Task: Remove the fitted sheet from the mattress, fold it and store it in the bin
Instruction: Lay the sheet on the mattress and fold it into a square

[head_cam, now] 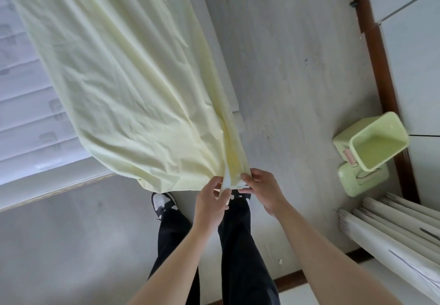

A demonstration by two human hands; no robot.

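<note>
Both hands meet at the near corner of the pale yellow sheet (123, 85), just past the foot of the mattress (26, 123). The left hand (210, 200) is closed on the gathered hem, fingers curled round a white fold. The right hand (263, 189) pinches the same bunched edge from the right side, thumb and fingers pressed on the cloth. The sheet stretches from the hands to the far left, lying over the mattress, whose quilted top shows bare on the left. The green bin (372, 141) stands open on the floor (285, 66) to the right, well apart from the sheet, near some rolled paper (395, 223).
</note>
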